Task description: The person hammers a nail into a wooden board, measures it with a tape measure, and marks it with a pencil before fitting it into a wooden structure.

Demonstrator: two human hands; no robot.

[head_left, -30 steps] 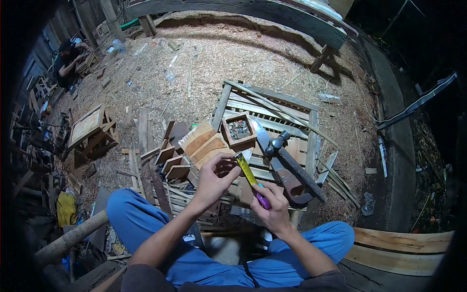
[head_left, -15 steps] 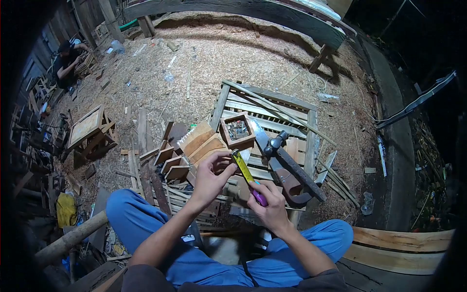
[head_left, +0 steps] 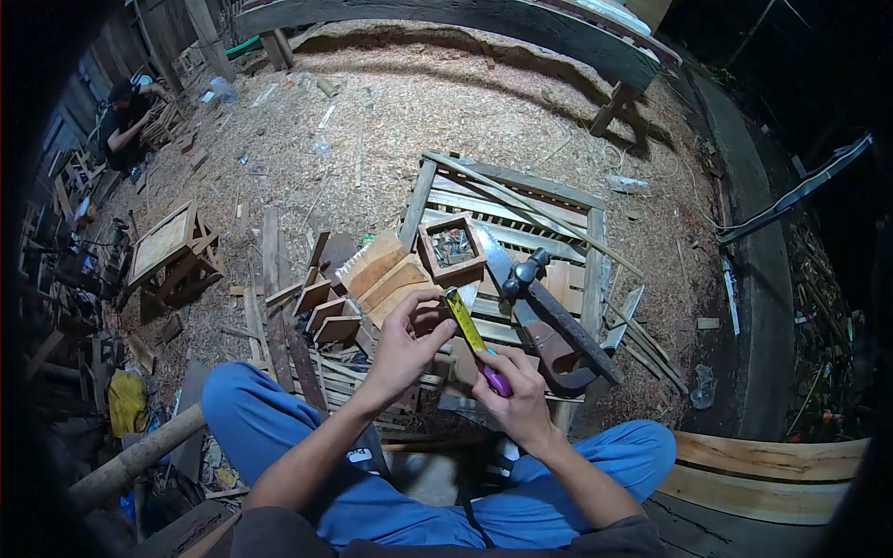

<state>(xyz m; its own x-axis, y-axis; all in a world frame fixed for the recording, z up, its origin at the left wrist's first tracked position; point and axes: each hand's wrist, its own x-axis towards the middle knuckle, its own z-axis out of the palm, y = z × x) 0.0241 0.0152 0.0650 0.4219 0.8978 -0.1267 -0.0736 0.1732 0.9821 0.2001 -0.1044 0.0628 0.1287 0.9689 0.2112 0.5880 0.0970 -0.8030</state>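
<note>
A tape measure [head_left: 499, 383] with a purple case has a short length of yellow blade [head_left: 464, 321] pulled out, slanting up and left. My right hand [head_left: 517, 400] is closed round the case, thumb and fingers at the blade's mouth. At the blade's far end, my left hand [head_left: 402, 352] has curled fingers, its index fingertip at the tip and its thumb beside the blade's edge. Just beyond lies a square wooden box [head_left: 462, 271] with nails or screws inside. A hammer [head_left: 567, 321] lies across a handsaw [head_left: 547, 342] to the right.
A slatted wooden frame [head_left: 595, 246] lies under the tools. Cut boards [head_left: 386, 279] and wood scraps lie left of it. A small wooden stool [head_left: 166, 244] stands further left. Another person [head_left: 126, 130] crouches at the far left. A long beam [head_left: 446, 20] crosses the back.
Both hands and the tape measure stay almost in place. The view has shifted very slightly, and the far person's arms have moved a little.
</note>
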